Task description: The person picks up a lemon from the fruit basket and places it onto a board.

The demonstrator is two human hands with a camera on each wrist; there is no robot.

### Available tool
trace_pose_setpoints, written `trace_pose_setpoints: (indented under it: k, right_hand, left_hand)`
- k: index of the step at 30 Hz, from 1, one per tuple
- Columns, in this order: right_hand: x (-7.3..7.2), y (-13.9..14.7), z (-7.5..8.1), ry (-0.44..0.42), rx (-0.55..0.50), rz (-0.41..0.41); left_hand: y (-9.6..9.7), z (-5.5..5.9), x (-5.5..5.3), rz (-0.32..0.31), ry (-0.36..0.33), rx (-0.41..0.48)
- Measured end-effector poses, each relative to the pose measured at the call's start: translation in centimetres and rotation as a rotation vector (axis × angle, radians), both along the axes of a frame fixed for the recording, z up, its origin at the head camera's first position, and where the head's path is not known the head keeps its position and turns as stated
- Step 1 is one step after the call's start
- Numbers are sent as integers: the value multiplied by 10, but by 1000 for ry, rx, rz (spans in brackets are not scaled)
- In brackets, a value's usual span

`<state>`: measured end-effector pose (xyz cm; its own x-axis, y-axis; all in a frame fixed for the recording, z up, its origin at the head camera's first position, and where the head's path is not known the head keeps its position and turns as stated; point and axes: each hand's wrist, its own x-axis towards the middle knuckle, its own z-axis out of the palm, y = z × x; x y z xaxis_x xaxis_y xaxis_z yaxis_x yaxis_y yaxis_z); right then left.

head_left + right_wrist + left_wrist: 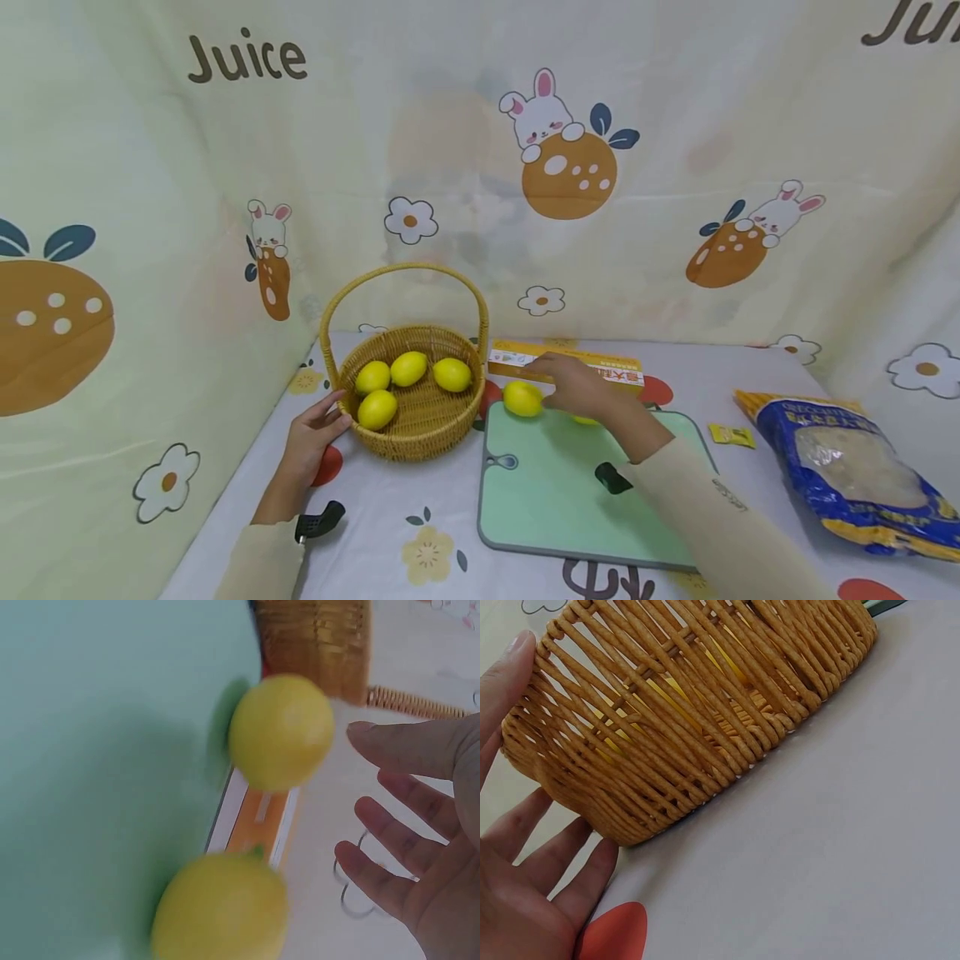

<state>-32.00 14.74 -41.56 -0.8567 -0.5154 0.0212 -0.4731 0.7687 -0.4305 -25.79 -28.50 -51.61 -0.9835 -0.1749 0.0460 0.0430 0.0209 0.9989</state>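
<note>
My left hand (315,435) touches the left side of a woven basket (420,440). In the left wrist view its thumb lies near the rim and the fairly straight fingers (585,881) rest against the wicker wall. Several lemons (408,368) lie in the basket, whose handle stands upright. My right hand (576,385) hovers over the far edge of a green cutting board (570,508). Near its fingertips one lemon (522,399) sits on the board; a second lemon (221,911) is partly hidden under the hand in the head view. The right wrist view shows the fingers spread and apart from both lemons.
Behind the board lies an orange-and-white box (626,368). To the right are a small yellow packet (732,436) and a large blue-and-yellow bag (855,471). Printed cloth covers the table (375,517), and printed curtains rise around it.
</note>
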Motion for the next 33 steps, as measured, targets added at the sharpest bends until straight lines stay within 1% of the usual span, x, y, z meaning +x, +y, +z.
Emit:
trace_pose_setpoints:
  k: [6,10,14,19,21,23,27,30,33]
  right_hand:
    - [2,-29,7,11,-14,79]
    - [2,-45,6,27,-12,129]
    - [1,-60,4,41,-36,148]
    - [0,-80,7,29,-58,172]
    - [1,-88,8,27,-41,180]
    - [3,-95,10,6,-37,188]
    - [6,-109,13,-10,-6,203]
    - [7,-117,12,10,35,208]
    - [7,-124,10,22,48,222]
  left_hand:
    - [0,-3,1,-4,-2,10]
    - [0,-3,3,-9,-4,3]
    - [1,-2,2,-10,0,-2]
    - [1,0,0,0,3,5]
    - [1,0,0,-3,7,10]
    - [1,0,0,-8,11,19]
    - [0,-2,0,-12,5,27]
    - [-1,-2,-1,-12,-8,22]
    - [-2,-2,-2,-13,-11,20]
